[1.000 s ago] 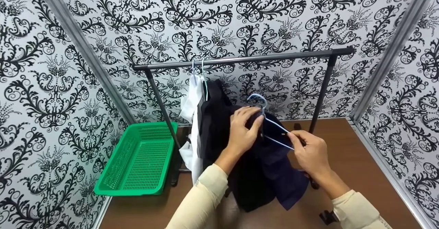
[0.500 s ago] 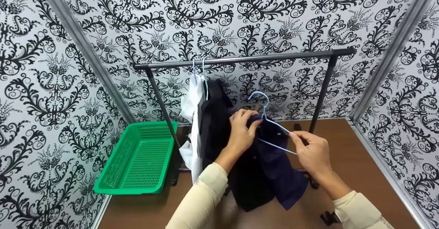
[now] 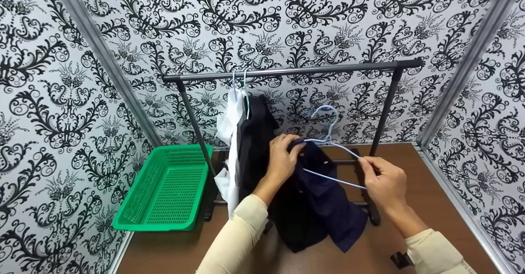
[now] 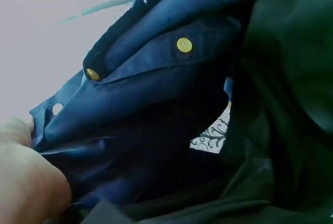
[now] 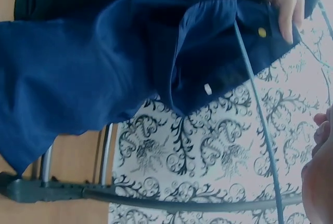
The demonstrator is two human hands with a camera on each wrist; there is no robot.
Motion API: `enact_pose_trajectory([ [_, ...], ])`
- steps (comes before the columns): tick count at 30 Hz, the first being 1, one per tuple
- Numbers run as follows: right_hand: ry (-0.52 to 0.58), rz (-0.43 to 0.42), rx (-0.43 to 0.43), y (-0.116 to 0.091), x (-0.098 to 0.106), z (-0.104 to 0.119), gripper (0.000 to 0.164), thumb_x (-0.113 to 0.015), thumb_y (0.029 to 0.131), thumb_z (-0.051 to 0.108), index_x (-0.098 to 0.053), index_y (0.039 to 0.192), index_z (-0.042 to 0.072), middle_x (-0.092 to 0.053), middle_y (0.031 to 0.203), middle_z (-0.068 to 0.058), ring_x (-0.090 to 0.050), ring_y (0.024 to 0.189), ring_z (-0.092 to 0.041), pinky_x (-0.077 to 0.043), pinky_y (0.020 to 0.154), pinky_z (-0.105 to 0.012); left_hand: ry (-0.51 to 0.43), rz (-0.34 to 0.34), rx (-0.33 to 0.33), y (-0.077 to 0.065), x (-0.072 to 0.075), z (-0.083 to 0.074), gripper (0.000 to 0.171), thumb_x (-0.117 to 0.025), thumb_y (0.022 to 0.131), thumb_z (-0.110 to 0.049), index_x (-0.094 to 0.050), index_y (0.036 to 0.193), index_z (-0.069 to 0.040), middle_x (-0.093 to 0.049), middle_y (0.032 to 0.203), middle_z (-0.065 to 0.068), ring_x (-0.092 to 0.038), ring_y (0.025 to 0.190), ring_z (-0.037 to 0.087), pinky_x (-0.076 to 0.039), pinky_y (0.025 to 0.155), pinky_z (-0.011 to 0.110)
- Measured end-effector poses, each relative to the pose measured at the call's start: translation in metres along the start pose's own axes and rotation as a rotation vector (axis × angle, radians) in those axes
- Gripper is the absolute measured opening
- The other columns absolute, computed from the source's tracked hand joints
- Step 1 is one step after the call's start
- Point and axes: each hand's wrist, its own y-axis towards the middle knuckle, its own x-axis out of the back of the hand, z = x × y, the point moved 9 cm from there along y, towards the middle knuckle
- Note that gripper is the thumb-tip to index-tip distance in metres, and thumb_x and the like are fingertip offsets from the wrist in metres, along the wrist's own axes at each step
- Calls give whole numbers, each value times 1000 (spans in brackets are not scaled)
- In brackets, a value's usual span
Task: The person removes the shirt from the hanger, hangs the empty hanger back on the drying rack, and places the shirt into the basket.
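Pinching navy garment (left hand) and hanger (right hand), with hung clothes alongside, green basket at left edge of table, hanger's left end hidden.

navy garment droops; light-blue hanger partly inside

Bright, even light fills the wallpaper behind the navy garment, while the black cloth next to it sinks into near-featureless dark. In the left wrist view, haze bleaches everything beyond the navy garment and the left hand beside it looks soft; the right wrist view is bluish, with fine detail smeared.
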Motion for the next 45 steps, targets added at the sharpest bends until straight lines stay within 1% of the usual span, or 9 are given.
enact_pose_trajectory([
  [5, 7, -12, -5, 0, 9, -11, 7, -79, 90, 2, -83, 87, 7, -81, 82, -10, -53, 82, 31, -40, 73, 0, 30, 18, 47, -1, -1, 13, 15, -79, 94, -25, -80, 100, -12, -78, 95, 4, -72, 98, 24, -51, 99, 39],
  [13, 24, -60, 55, 3, 23, -16, 9, -81, 86, -3, -84, 88, 5, -79, 76, -11, -52, 73, 24, -40, 67, -2, 11, -12, 74, -4, 2, 26, 16, -80, 94, -27, -80, 101, -12, -76, 94, 5, -70, 94, 25, -54, 92, 38],
  [16, 68, -37, 9, 8, 27, -24, 9, -82, 86, -5, -84, 88, 4, -78, 74, -4, -52, 67, 19, -40, 64, -3, -45, -23, 110, -6, 6, 33, 17, -81, 95, -24, -80, 104, -10, -75, 97, 7, -70, 96, 25, -56, 92, 37],
  [21, 121, 10, -149, 12, 34, -46, 9, -82, 87, -5, -85, 90, 3, -70, 76, 27, -52, 59, 14, -40, 58, -4, -115, -27, 158, -8, 13, 41, 15, -80, 95, -22, -79, 104, -9, -75, 99, 8, -72, 99, 24, -58, 94, 37],
  [23, 112, 24, -189, 13, 38, -52, 8, -82, 88, -4, -85, 91, 3, -66, 74, 32, -51, 57, 13, -39, 56, -5, -127, -28, 179, -9, 15, 43, 15, -80, 95, -22, -79, 104, -10, -77, 100, 7, -73, 99, 23, -58, 94, 36],
  [31, 105, 39, -256, 25, 54, -67, 5, -81, 89, -4, -83, 92, -2, -59, 63, 30, -47, 53, 11, -38, 53, -7, -160, -51, 232, -13, 22, 46, 19, -78, 98, -24, -80, 108, -8, -82, 104, 5, -77, 100, 20, -60, 96, 38],
  [35, 69, 30, -283, 30, 63, -72, 5, -80, 90, -5, -83, 94, -3, -59, 65, 34, -46, 53, 12, -39, 55, -6, -186, -73, 257, -13, 25, 49, 17, -77, 99, -24, -80, 105, -8, -82, 101, 5, -75, 97, 18, -59, 94, 36],
  [39, 90, -1, -299, 32, 69, -77, 5, -78, 91, -4, -81, 95, -6, -62, 68, 36, -48, 54, 12, -40, 56, -5, -215, -102, 266, -13, 32, 51, 16, -76, 100, -24, -80, 102, -8, -82, 100, 6, -74, 95, 17, -59, 92, 34],
  [45, 55, 23, -309, 34, 72, -73, 7, -78, 94, 3, -83, 99, -1, -63, 73, 41, -52, 57, 12, -43, 57, -6, -209, -105, 263, -15, 35, 51, 16, -76, 100, -24, -80, 100, -9, -81, 99, 7, -73, 94, 18, -59, 90, 33],
])
